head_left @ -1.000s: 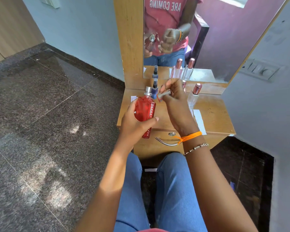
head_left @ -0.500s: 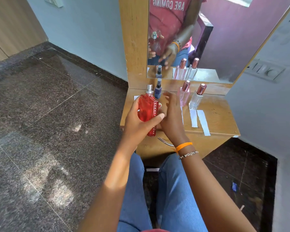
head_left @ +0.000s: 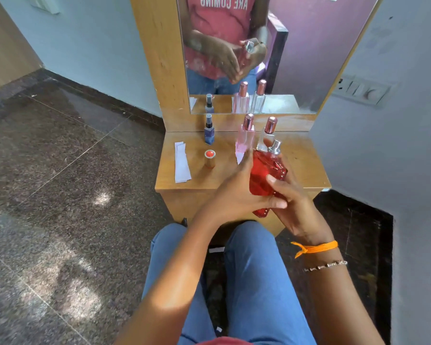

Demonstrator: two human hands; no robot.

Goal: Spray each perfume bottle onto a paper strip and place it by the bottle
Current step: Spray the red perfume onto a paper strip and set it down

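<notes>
Both my hands hold a red perfume bottle [head_left: 265,171] with a bare silver nozzle, tilted over the front right of the wooden dresser top [head_left: 224,175]. My left hand [head_left: 234,192] wraps its left side; my right hand [head_left: 294,205] grips its right side and base. The bottle's gold cap with a red top [head_left: 209,158] stands alone on the dresser. At the back stand a small blue bottle [head_left: 209,131], a pink bottle [head_left: 245,135] and a clear bottle [head_left: 266,135]. White paper strips [head_left: 181,163] lie at the dresser's left edge. Another strip [head_left: 239,158] peeks out below the pink bottle.
A mirror [head_left: 296,58] in a wooden frame rises behind the dresser and reflects my hands. A wall with a switch panel [head_left: 361,89] is close on the right. Dark stone floor [head_left: 60,195] spreads to the left. My knees in blue jeans [head_left: 254,282] sit below the dresser.
The red bottle moved right, in front of the clear bottle, and my right hand came onto it. The cap taken off earlier now stands on the dresser. The view shifted right.
</notes>
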